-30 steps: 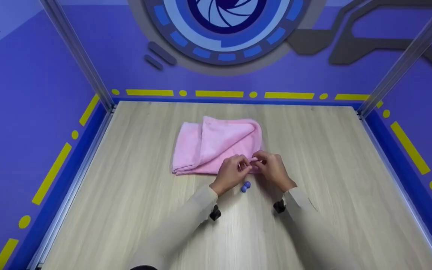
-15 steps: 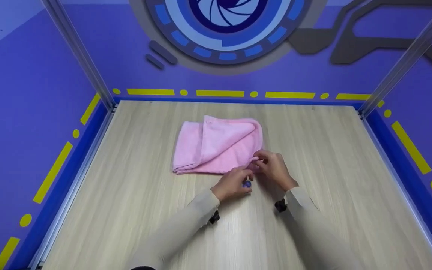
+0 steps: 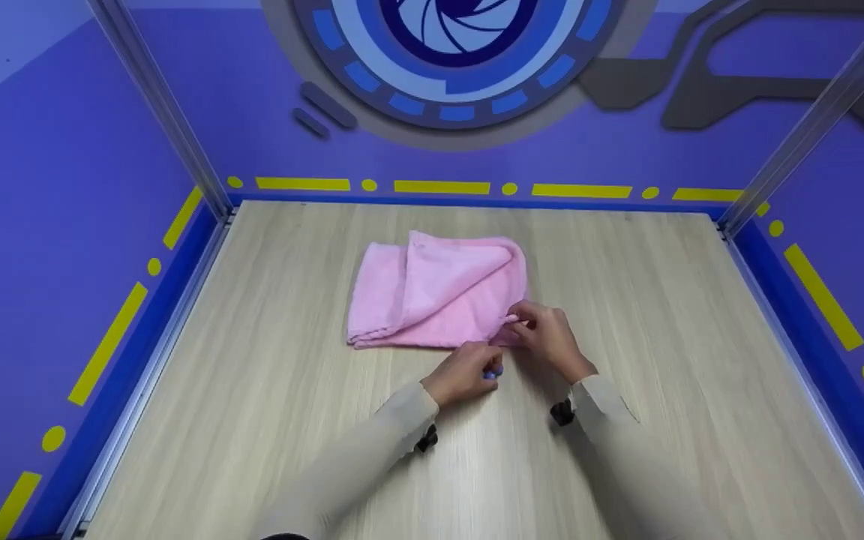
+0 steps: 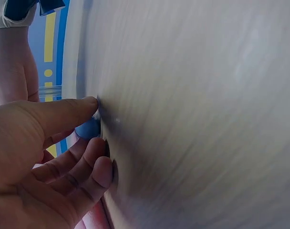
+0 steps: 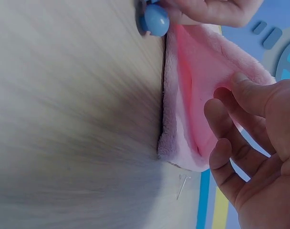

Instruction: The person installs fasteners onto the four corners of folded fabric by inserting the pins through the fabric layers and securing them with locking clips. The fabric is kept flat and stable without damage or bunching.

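A pink plush towel [image 3: 443, 285] lies folded on the wooden table, its right front corner gathered and raised. My right hand [image 3: 550, 339] pinches that corner between thumb and index finger; its other fingers hang loosely curled in the right wrist view. Just in front of the towel, my left hand [image 3: 463, 373] is down at the tabletop, its thumb and fingers closed around a pair of small glossy blue balls [image 5: 157, 20]. One blue ball [image 4: 88, 129] shows between thumb and fingers in the left wrist view. Whether a band joins the balls is hidden.
Blue-purple panels [image 3: 64, 195] with yellow marks enclose the wooden table [image 3: 627, 300] at the back and both sides. Metal rails [image 3: 154, 375] run along its edges. A thin pale line [image 5: 183, 187] shows on the table past the towel.
My left hand has left the towel's corner, moved down towards me and taken hold of the blue balls on the table. My right hand keeps its pinch on the corner.
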### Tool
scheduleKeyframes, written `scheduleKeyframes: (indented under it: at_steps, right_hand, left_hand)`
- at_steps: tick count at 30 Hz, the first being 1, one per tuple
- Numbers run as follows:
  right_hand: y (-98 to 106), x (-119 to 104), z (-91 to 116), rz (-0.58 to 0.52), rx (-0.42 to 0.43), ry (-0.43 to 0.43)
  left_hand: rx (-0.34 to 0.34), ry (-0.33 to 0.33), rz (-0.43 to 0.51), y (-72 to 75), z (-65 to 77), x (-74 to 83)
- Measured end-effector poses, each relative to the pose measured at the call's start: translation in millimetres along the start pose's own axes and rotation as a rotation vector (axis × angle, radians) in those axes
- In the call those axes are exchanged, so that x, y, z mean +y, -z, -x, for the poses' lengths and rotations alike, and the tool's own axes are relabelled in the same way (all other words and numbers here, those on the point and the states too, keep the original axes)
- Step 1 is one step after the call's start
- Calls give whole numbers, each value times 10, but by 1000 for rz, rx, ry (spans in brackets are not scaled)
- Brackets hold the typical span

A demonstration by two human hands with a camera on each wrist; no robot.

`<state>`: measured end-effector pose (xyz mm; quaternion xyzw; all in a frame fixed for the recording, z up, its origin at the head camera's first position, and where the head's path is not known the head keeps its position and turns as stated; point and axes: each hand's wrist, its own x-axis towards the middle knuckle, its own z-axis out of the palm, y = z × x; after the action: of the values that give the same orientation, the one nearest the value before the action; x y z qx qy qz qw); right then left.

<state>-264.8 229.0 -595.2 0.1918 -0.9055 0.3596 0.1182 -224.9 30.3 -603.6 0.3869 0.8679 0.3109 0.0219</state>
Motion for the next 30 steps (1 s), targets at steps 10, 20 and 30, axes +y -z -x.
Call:
scheduleKeyframes:
  at_steps: [10, 20, 30]
  right_hand:
    - [11, 2, 14, -4, -8, -21]
    - [-9, -16, 22, -30, -25, -42]
    - [-9, -29, 4, -113, -14, -50]
  left_hand:
    - [0, 61, 6, 89, -43, -9]
    - [266, -6, 161, 183, -76, -79]
    - [483, 69, 158, 258, -159, -144]
